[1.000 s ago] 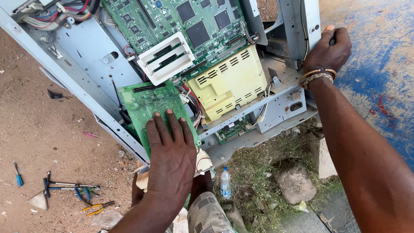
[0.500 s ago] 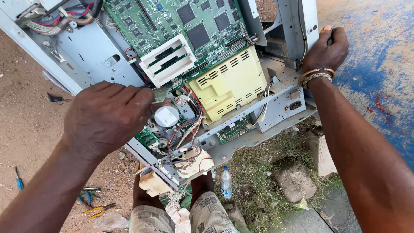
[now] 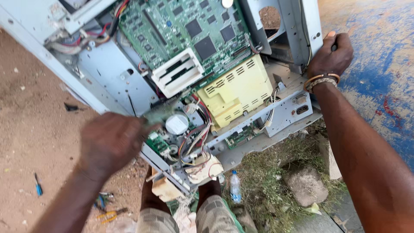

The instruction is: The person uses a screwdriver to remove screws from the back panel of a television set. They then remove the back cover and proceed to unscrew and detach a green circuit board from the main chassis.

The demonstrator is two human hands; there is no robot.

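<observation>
Left hand [image 3: 113, 142]: we have it curled, blurred in motion, at the edge of the small green board [image 3: 160, 140] low in the open machine; fingers look bunched together at that edge, though the blur means we cannot tell whether they really pinch it.

Right hand [image 3: 331, 55]: our fingers are wrapped tight round the grey metal frame [image 3: 310, 26] at the upper right, bracing the casing.

Where the board sits: down in the lower bay, just beside the round silver part [image 3: 177, 124] and the bundle of coloured wires [image 3: 196, 138], below the yellow vented box [image 3: 236, 91] and the big green board [image 3: 185, 30].

How it handles: we judge the board light and stiff but brittle, with fine parts on its face, so edges are the place to hold. Wires touching it may snag.

The casing: sheet metal, likely heavy and sharp-edged, tilted over our knees.

Ground: red dirt on the left with a blue screwdriver [image 3: 38, 186] and pliers [image 3: 108, 213]; a small water bottle [image 3: 235, 187] and a stone [image 3: 307, 185] in the grass.
</observation>
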